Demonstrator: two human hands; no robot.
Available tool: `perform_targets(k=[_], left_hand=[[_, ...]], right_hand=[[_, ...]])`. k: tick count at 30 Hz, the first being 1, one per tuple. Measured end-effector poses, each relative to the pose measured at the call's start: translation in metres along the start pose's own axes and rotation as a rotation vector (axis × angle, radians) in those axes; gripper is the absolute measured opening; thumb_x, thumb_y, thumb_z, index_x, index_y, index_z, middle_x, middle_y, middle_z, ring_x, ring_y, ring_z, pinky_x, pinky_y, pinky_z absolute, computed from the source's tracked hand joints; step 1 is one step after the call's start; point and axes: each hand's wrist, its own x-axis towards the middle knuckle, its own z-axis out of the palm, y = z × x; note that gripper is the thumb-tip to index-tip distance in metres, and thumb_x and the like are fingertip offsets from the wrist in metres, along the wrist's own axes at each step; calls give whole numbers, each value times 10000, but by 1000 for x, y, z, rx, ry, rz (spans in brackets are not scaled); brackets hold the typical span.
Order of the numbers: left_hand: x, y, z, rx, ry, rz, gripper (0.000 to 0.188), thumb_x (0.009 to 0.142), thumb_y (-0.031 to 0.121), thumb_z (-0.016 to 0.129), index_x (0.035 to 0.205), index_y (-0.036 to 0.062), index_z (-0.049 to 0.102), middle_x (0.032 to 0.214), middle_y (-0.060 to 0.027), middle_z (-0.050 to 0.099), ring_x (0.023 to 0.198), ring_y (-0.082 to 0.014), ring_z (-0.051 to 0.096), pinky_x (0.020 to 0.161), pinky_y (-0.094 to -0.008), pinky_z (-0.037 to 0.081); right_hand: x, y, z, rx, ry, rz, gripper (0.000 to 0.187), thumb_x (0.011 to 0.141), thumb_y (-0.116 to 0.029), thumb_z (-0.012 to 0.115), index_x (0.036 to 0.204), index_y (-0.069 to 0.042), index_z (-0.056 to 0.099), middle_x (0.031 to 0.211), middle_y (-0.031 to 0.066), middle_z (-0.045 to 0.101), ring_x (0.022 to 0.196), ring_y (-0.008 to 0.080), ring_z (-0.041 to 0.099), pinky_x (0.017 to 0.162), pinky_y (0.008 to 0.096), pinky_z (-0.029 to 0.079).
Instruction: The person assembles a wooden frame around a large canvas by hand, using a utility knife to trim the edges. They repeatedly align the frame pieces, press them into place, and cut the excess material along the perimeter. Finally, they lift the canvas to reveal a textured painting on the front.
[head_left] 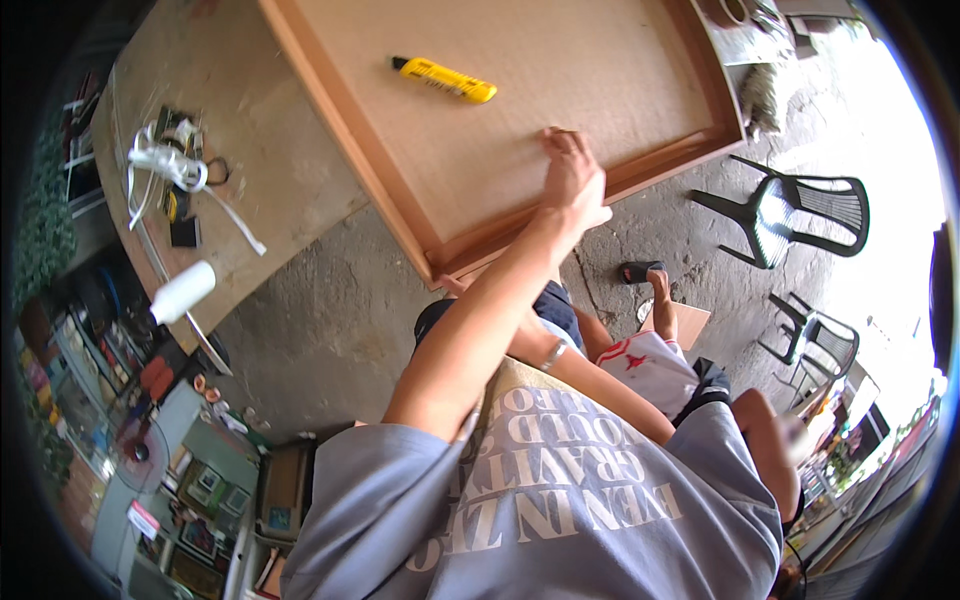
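Observation:
A shallow wooden frame (345, 120) with a thin brown backing panel fills the upper middle. Crossing over my right arm, my left hand (574, 180) reaches inside it. Its fingers are bent and pressed together at the panel, slightly blurred; what they pinch, if anything, is too small to make out. My right hand (455, 287) is at the frame's near left corner, seeming to touch its outer edge. The left forearm covers most of that hand, so its grip is hidden. A yellow utility knife (447, 80) lies on the panel, left of my left hand.
The frame rests over a worn table (290, 190). On the table are white straps (170, 160) and a white bottle (183, 291). A seated person (660, 370) is at the right, near dark chairs (775, 215). A cluttered shelf (205, 500) stands lower left.

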Motion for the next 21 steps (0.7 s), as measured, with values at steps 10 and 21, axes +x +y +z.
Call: perform_targets(k=[10,21], left_hand=[[-94,-101,54,-597,223,238,358,871,292,757,1064,-8,717,1437,-216,526,1333,-366,484,1070,-460,419],[-127,-134,35,-263,-218,65,213,832,252,782,768,53,740,768,-129,710,864,-279,675,902,-420,440]], right_hand=[[45,114,-226,124,781,230,219,1041,-222,600,1125,-25,648,752,56,640,620,112,605,550,273,490],[95,120,-250,-83,944,299,723,904,-392,786,1403,-29,409,1105,144,628,774,211,670,710,301,555]])
